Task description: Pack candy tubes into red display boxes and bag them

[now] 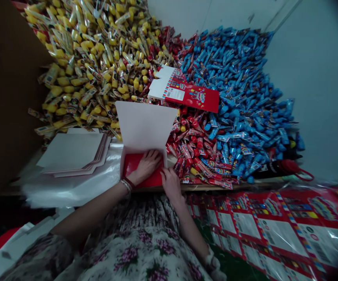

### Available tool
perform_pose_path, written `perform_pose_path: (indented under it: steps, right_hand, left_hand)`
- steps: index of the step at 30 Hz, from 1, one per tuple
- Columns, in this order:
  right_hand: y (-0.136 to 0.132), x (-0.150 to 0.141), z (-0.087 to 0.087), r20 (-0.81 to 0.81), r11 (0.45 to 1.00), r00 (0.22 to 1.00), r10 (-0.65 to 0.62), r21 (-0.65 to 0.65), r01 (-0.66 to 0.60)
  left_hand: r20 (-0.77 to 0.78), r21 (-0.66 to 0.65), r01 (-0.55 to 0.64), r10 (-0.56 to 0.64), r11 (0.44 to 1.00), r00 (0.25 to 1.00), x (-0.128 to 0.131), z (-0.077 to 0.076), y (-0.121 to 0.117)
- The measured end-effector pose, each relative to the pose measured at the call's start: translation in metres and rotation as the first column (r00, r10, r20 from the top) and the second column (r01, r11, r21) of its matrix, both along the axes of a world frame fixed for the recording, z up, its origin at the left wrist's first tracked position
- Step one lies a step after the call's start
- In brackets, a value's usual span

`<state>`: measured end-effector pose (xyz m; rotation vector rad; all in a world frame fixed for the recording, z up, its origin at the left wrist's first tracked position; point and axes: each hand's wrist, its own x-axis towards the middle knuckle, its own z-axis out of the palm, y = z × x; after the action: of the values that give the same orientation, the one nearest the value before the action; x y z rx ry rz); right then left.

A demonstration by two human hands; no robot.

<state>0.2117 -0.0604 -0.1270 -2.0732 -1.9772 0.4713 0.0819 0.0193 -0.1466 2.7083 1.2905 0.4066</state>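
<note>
A folded cardboard box (142, 168) lies in front of me, with its red face up and a tall white inner panel (145, 127) standing up behind it. My left hand (147, 166) rests flat on the red face, its fingers spread toward the right. My right hand (171, 183) sits at the box's right edge, fingertips against the cardboard, though I cannot tell whether they grip it. Beyond the hands, a second red-and-white printed box (183, 89) lies tilted on the heaped sweets.
Heaps of wrapped yellow sweets (89, 66), red sweets (193, 144) and blue sweets (233, 86) fill the surface ahead. A stack of flat white card (71, 152) lies on plastic sheeting (69, 191) to the left. Printed red flat boxes (274, 222) under plastic lie lower right.
</note>
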Motion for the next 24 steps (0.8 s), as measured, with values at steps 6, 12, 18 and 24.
perform_pose_path:
  steps: [6,12,18,24]
  right_hand:
    - [-0.012,0.005,-0.022,-0.229,0.976,0.972,0.047,0.219,0.005]
    - [-0.032,0.005,-0.032,-0.400,0.942,0.916,0.019,0.314,0.118]
    - [-0.019,-0.001,-0.034,-0.369,0.947,0.929,0.016,0.303,0.104]
    - [0.019,-0.001,-0.045,-0.258,0.961,0.961,-0.097,0.226,0.157]
  left_hand:
    - [0.028,-0.041,-0.088,0.089,0.995,0.996,0.003,0.001,-0.006]
    - [0.001,-0.124,-0.116,0.117,0.985,0.993,-0.002,-0.012,-0.035]
    - [-0.072,-0.183,-0.067,0.055,0.981,0.996,-0.001,-0.027,-0.025]
    - [-0.059,-0.157,-0.126,0.118,0.980,0.991,0.009,-0.028,-0.004]
